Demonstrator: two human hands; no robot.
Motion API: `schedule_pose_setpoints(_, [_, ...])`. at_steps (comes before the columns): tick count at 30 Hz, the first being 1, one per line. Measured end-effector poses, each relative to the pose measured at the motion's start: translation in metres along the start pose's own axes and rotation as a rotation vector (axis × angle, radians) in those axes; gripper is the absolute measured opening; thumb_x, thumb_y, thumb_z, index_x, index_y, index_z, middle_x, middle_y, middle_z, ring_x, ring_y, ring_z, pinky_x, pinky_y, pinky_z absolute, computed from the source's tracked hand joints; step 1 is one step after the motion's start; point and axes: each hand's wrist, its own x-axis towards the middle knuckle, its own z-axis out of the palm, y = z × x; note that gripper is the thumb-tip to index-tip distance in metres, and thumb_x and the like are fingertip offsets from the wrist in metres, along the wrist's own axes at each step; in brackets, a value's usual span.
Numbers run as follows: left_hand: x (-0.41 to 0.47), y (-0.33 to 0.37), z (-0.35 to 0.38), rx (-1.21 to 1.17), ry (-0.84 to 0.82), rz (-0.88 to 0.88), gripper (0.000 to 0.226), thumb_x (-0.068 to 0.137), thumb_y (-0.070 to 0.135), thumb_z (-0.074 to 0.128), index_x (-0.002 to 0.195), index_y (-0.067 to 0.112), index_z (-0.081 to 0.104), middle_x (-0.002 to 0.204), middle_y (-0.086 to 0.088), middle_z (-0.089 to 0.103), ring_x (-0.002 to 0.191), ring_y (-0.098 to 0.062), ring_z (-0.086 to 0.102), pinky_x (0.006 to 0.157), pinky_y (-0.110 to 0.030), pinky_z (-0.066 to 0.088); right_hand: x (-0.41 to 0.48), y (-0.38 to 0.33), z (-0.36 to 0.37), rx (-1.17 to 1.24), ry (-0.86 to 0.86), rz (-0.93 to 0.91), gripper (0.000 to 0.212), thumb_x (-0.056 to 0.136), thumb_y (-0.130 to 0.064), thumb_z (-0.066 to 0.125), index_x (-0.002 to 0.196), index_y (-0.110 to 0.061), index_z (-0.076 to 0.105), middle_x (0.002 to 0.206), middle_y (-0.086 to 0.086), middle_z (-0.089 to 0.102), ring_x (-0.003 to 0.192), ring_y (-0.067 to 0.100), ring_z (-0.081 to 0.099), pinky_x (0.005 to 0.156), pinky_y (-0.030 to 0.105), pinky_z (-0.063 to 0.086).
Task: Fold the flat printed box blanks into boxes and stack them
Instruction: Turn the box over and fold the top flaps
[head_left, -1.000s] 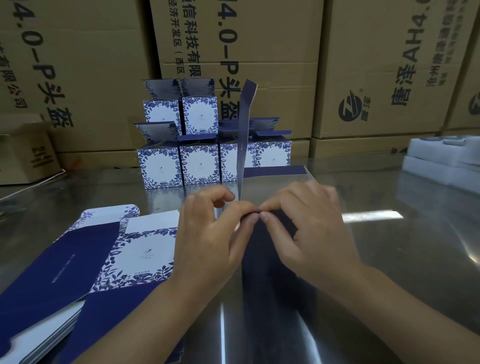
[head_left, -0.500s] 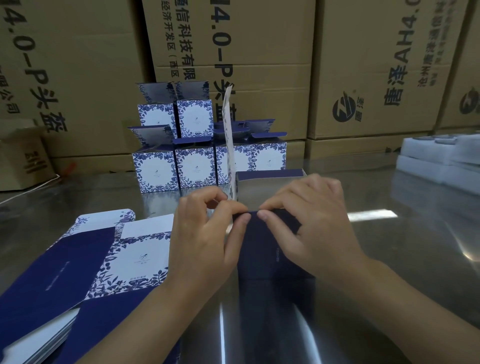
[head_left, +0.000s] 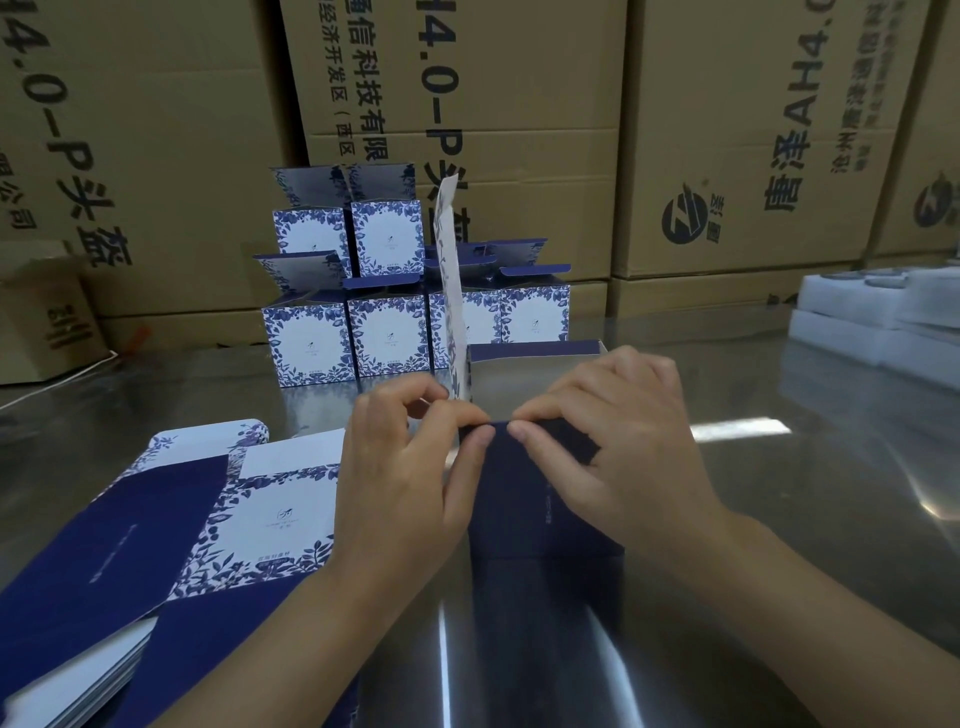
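Centrally, just in front of the person, a half-formed box blank (head_left: 519, 512) stands on the shiny metal table (head_left: 810, 525). Its near wall is a plain dark blue panel, and both hands meet at that panel's top edge. The left hand (head_left: 405, 488) pinches the edge between thumb and curled forefinger at the panel's left corner. The right hand (head_left: 623, 457) grips the same edge just beside it, thumb on the outer face and the fingers curled over the top. The two thumb tips are nearly touching.

A long printed flap (head_left: 450, 291) of the same blank rises upright behind the left hand's fingers, its floral side facing left. A low blue far wall (head_left: 535, 351) shows beyond the hands.

To the left, a stack of flat blanks (head_left: 270, 514) lies on the table, the top one showing blue panels and a white panel with a floral border. The left forearm crosses its right edge.

Behind the hands, folded boxes (head_left: 389, 335) stand in a row of four with lids open, and two more boxes (head_left: 387, 239) sit on top of the left pair. Large brown cartons (head_left: 727, 104) line the back. White foam blocks (head_left: 878, 322) are piled at the far right of the table.
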Motion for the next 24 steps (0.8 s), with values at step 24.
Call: schedule_pose_setpoints(24, [-0.003, -0.012, 0.004, 0.069, -0.011, -0.227, 0.026, 0.089, 0.038, 0.046, 0.095, 0.020, 0.064, 0.114, 0.003, 0.034, 0.100, -0.015, 0.036, 0.086, -0.030, 0.036, 0.001, 0.006, 0.000, 0.123, -0.067, 0.183, 0.009, 0.078, -0.034, 0.068, 0.074, -0.028, 0.072, 0.070, -0.016, 0.062, 0.080, 0.008, 0.048, 0.089, 0.020, 0.024])
